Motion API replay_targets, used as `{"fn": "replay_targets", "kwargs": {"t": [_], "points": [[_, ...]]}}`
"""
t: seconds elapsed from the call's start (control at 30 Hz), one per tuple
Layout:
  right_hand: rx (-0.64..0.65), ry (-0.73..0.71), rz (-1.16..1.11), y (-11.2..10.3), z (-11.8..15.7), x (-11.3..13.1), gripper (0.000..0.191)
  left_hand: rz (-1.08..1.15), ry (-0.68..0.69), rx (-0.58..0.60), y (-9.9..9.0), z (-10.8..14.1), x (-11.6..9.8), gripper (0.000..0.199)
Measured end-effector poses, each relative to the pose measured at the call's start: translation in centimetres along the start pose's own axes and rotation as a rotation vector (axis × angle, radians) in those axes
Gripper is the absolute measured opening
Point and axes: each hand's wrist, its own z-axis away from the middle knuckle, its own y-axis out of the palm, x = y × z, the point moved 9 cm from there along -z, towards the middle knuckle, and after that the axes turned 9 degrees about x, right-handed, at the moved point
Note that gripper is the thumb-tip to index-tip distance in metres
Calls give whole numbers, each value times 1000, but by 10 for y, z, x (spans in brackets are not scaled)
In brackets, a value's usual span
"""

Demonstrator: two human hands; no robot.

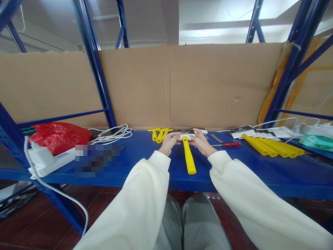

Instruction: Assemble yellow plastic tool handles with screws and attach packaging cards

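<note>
A black-and-white printed card or packet (187,132) spans the gap between my two hands. My left hand (170,141) grips its left end, with fingers curled around the edge. At the opposite end, my right hand (202,141) has its fingers closed on the card too. Just below it, a yellow tubular handle (189,158) points toward me on the blue shelf; I cannot tell whether its far end touches the card. Several yellow T-shaped pieces (159,134) lie beyond my left hand. A screwdriver with a red handle (231,144) rests to the right of my right hand.
More yellow handles (270,147) lie on the right beside printed cards (243,132). A small metal strip (215,138) is near the screwdriver. Left are a white cable coil (114,133), red bag (58,135) and power strip (58,165). Cardboard (135,86) stands behind the shelf (153,180).
</note>
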Motion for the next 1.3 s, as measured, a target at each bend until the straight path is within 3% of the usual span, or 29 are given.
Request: {"fn": "replay_targets", "kwargs": {"t": [0.13, 0.3, 0.37, 0.43, 0.57, 0.8, 1.03, 1.3], "points": [[-79, -24, 203, -11, -5, -1, 50, -12, -37, -28, -3, 0, 3, 21], [-239, -297, 672, -18, 2, 36, 36, -10, -65, -118, -7, 6, 3, 17], [-186, -287, 738, -11, 6, 42, 28, 4, -55, -140, -9, 7, 2, 18], [-53, -214, 749, 3, 9, 40, 23, 12, -41, -155, -10, 8, 1, 18], [107, -162, 700, 23, 17, 36, 23, 2, -4, -168, -12, 8, -2, 19], [85, -126, 663, 24, 14, 29, 38, -31, 21, -155, -8, 8, -5, 20], [81, -118, 705, 30, 18, 33, 30, -95, 44, -65, -3, 3, -6, 13], [198, -176, 851, 46, 28, 47, 18, -55, 63, -105, -7, 0, -3, 22]]}}
